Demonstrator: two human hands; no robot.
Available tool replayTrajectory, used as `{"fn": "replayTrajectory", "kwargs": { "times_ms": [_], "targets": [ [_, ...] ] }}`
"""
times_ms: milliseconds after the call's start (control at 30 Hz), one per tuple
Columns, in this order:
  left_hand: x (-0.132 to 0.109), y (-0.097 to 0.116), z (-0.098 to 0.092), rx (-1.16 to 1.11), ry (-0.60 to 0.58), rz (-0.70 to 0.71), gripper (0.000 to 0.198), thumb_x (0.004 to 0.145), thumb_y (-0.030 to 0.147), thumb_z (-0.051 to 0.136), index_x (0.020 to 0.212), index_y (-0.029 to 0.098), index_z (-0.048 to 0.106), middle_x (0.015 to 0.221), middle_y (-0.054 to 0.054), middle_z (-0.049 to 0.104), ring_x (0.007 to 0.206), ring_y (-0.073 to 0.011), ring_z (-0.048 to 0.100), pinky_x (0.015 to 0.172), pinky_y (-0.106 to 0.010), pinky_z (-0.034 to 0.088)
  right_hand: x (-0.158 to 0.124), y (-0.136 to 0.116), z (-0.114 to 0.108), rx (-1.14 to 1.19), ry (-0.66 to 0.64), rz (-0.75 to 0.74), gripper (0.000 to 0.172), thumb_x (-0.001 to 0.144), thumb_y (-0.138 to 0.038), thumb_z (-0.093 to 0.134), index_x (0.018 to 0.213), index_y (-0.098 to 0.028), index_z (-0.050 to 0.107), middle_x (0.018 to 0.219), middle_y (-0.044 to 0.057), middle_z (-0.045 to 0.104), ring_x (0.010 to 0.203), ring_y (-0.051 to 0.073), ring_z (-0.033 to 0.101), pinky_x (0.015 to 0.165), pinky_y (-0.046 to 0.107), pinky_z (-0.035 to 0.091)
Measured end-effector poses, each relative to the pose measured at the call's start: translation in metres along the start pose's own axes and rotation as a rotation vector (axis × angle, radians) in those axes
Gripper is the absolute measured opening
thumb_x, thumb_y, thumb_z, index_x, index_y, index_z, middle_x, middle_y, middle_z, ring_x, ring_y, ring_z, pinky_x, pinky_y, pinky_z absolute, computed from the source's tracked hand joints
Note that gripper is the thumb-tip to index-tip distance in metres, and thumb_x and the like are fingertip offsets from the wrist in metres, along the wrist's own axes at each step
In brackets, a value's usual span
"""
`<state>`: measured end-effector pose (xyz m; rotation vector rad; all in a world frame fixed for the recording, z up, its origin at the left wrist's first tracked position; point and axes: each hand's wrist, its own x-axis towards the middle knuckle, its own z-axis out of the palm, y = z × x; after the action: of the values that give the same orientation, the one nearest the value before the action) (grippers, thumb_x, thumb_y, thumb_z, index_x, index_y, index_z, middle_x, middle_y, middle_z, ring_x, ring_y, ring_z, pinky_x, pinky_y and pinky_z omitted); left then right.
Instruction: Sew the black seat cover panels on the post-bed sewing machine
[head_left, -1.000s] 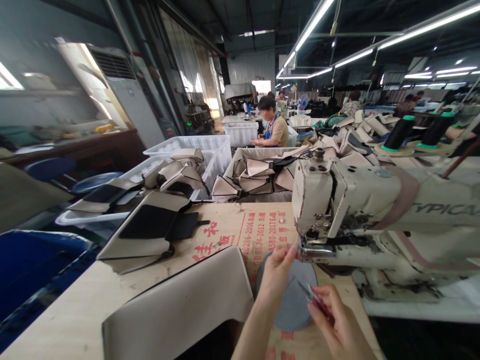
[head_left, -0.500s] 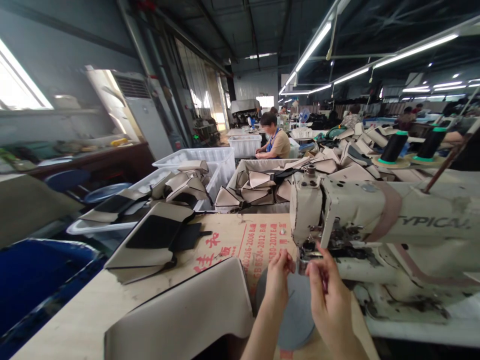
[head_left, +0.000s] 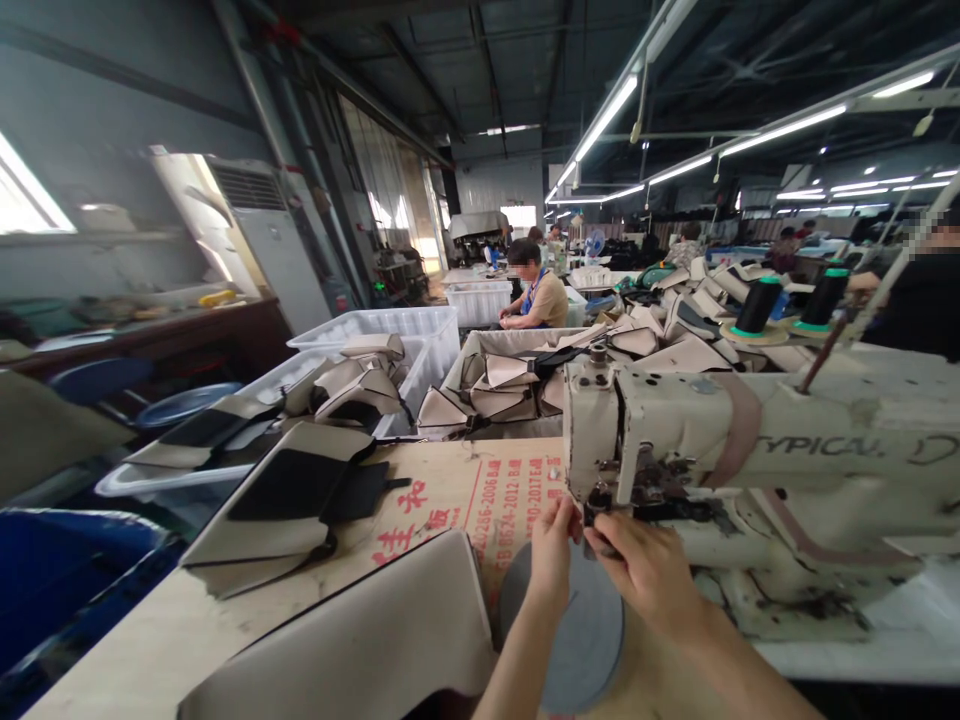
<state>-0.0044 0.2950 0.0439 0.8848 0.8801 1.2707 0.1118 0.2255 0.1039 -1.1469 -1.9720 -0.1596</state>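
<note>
Left hand and right hand are curled, grips unclear, beside the "TYPICAL" sewing machine, beige pieces in white bins at left, "8624-2012" on the board.

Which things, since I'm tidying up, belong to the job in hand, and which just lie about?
Likely in the job: left hand, right hand, sewing machine beside them.
Seemingly just lying about: plain beige piece, black-and-beige piece, white crates.

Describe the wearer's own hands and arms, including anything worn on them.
The left hand and right hand are ungloved. No sleeve, watch or bracelet shows on the forearms. Rings would be too small to make out.
</note>
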Motion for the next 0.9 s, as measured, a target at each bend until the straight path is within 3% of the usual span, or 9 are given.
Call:
{"fn": "replayTrajectory", "kwargs": {
  "times_ms": [133,233,333,433,533,633,700,800,900],
  "targets": [
    [-0.001,0.002,0.0,0.083,0.018,0.054,0.033,0.07,0.046,0.063,0.062,0.016,0.05,0.056,0.005,0.046,0.052,-0.0077,0.04,0.051,-0.019,0.031,0.006,-0.009,-0.001,-0.014,-0.039,0.083,0.014,0.091,-0.022,0.039,0.095,-0.018,0.052,0.082,0.004,0.062,0.074,0.013,0.061,0.063,0.02,0.042],
    [-0.001,0.003,0.001,0.17,0.006,0.078,0.035,0.069,0.048,0.062,0.063,0.016,0.051,0.055,0.005,0.046,0.051,-0.0081,0.04,0.051,-0.019,0.031,0.009,-0.007,0.005,-0.133,-0.024,0.112,0.018,0.086,-0.011,0.04,0.095,-0.017,0.055,0.081,0.005,0.063,0.07,0.014,0.061,0.06,0.021,0.041],
    [0.004,0.006,0.004,0.26,-0.001,0.099,0.037,0.069,0.053,0.058,0.065,0.016,0.052,0.054,0.005,0.045,0.05,-0.0094,0.041,0.051,-0.02,0.032,0.012,-0.002,-0.005,-0.173,-0.066,0.091,0.019,0.082,-0.009,0.046,0.092,-0.019,0.058,0.076,0.003,0.063,0.066,0.015,0.06,0.059,0.022,0.042],
    [0.007,0.01,0.0,0.381,-0.005,0.135,0.032,0.069,0.048,0.059,0.062,0.017,0.052,0.052,0.005,0.046,0.052,-0.0108,0.043,0.052,-0.021,0.031,0.006,-0.006,-0.024,-0.137,-0.092,0.087,0.03,0.086,-0.015,0.045,0.114,-0.022,0.053,0.086,0.003,0.065,0.072,0.014,0.062,0.063,0.021,0.045],
    [0.006,0.013,-0.015,0.528,0.01,0.166,0.027,0.067,0.036,0.063,0.052,0.018,0.05,0.045,0.006,0.042,0.05,-0.0111,0.042,0.054,-0.021,0.031,-0.023,-0.014,-0.037,0.029,-0.034,0.189,0.039,0.091,-0.021,0.038,0.13,-0.019,0.039,0.097,0.005,0.066,0.079,0.013,0.064,0.069,0.02,0.048],
    [-0.001,0.016,-0.03,0.643,0.026,0.17,0.026,0.071,0.036,0.059,0.052,0.018,0.053,0.046,0.004,0.048,0.054,-0.014,0.048,0.061,-0.024,0.036,-0.074,-0.011,-0.038,0.108,-0.026,0.408,0.029,0.091,-0.034,0.041,0.113,-0.02,0.053,0.094,0.005,0.067,0.076,0.015,0.066,0.067,0.021,0.049],
    [-0.012,0.016,-0.037,0.686,0.04,0.17,0.02,0.072,0.037,0.057,0.066,0.019,0.06,0.065,-0.001,0.062,0.072,-0.0184,0.057,0.073,-0.027,0.04,-0.113,0.001,-0.035,0.068,-0.113,0.561,0.032,0.088,-0.044,0.045,0.108,-0.021,0.055,0.09,0.005,0.069,0.07,0.017,0.067,0.062,0.023,0.051],
    [-0.046,0.006,-0.047,0.733,0.104,0.159,0.029,0.066,0.036,0.06,0.09,0.019,0.062,0.1,-0.007,0.064,0.101,-0.0247,0.055,0.091,-0.035,0.036,-0.158,0.026,-0.033,0.021,-0.182,0.793,0.04,0.086,-0.05,0.043,0.113,-0.021,0.051,0.076,0.003,0.069,0.066,0.02,0.067,0.054,0.025,0.051],
    [-0.1,-0.017,-0.055,0.774,0.139,0.131,0.035,0.063,0.039,0.061,0.093,0.021,0.06,0.101,-0.009,0.064,0.099,-0.0263,0.057,0.087,-0.038,0.04,-0.172,0.052,-0.04,-0.035,-0.041,0.834,0.035,0.09,-0.041,0.033,0.115,-0.021,0.045,0.088,0.005,0.068,0.075,0.019,0.067,0.062,0.027,0.053]
  ]
}}
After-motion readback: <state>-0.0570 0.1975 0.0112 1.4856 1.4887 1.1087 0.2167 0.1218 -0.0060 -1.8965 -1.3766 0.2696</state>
